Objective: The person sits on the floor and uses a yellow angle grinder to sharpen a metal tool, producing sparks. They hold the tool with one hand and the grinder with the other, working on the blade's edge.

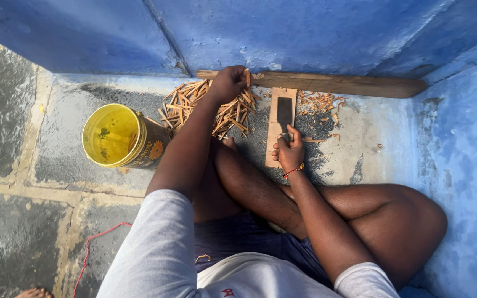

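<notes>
Here, seen from the head camera looking straight down, a person sits cross-legged on the stone floor (23, 221) in a corner of blue walls (316, 33). The left hand (228, 83) reaches forward, fingers curled and pinching a few thin sticks at the far edge of the heap of split wooden sticks (205, 107), close against a long wooden plank (327, 84) lying along the wall. The right hand (290, 153) is closed around the handle of a flat-bladed chopper (284, 113), whose blade lies on a narrow wooden board (274, 138) just beside the heap. Small chips (316, 102) are scattered past the board. A yellow bucket (118, 136) lies tilted to the left of the heap, near it but apart. A red cord (92, 243) trails over the floor near the person's side. To my eye, splitting well calls for setting each stick squarely on the board, keeping the pinching fingertips clear of the blade's edge, and holding the handle firmly so the blade comes down straight.
</notes>
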